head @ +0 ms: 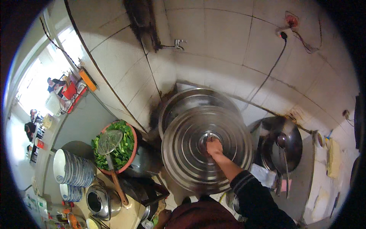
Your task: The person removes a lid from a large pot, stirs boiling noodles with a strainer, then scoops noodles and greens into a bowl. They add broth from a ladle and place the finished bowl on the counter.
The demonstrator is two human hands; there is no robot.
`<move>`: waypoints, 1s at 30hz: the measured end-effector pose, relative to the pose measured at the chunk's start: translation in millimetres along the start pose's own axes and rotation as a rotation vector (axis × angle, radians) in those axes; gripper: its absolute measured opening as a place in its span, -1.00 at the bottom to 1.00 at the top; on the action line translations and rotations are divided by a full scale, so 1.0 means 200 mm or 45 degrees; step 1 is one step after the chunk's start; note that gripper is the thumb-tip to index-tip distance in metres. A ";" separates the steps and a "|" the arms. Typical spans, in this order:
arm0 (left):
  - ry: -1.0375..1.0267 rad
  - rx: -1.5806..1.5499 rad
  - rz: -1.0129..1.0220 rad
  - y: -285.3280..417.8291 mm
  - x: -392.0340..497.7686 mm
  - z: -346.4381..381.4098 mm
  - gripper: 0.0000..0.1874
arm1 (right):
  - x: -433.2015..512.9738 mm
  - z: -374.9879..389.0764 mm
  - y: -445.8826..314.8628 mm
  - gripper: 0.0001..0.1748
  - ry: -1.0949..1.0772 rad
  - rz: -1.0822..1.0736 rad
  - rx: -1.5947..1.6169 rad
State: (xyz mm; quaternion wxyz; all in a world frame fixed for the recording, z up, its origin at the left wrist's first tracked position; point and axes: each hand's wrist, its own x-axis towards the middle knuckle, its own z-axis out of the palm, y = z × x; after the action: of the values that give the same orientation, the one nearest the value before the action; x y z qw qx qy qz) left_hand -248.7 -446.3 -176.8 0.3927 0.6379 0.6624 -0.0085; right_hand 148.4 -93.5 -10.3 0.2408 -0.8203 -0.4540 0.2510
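My right hand (214, 146) grips the knob at the centre of a large round metal lid (183, 160) with raised rings. Behind the lid shows the rim of a wide metal pot or basin (168, 114), which the lid partly covers. Whether the lid rests on it or is lifted, I cannot tell. My left hand (163, 216) hangs low at the bottom edge beside my dark red clothing; it is dim and partly cut off, so its fingers are unclear.
To the left, a wire-mesh skimmer (110, 142) with a wooden handle lies across chopped greens (125, 151) in a red-rimmed tub (135, 137). Stacked bowls (74, 169) and a metal canister (111, 201) stand nearby. At right, a wok (296, 148) holds a ladle (282, 140).
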 end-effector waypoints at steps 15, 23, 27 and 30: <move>-0.608 0.658 0.796 -0.26 0.24 0.26 -0.61 | -1.48 -0.49 0.85 -0.34 0.181 0.452 -0.050; -0.543 0.949 1.663 -0.25 0.19 0.02 -0.80 | -2.16 -0.32 1.43 -0.35 0.282 0.792 0.240; -0.724 1.016 1.773 -0.14 0.22 0.07 -0.83 | -2.53 -0.26 1.78 -0.34 0.426 1.090 0.469; -0.895 1.312 1.572 0.03 0.16 0.13 -0.82 | -2.84 -0.13 1.96 -0.33 0.662 1.299 0.575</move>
State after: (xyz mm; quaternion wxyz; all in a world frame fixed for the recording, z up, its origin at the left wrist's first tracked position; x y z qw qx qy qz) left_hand -226.1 -430.8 -208.6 0.1715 0.9408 -0.0467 -0.2885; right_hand 147.7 -775.1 -125.0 0.3609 -0.8973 0.1338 0.2163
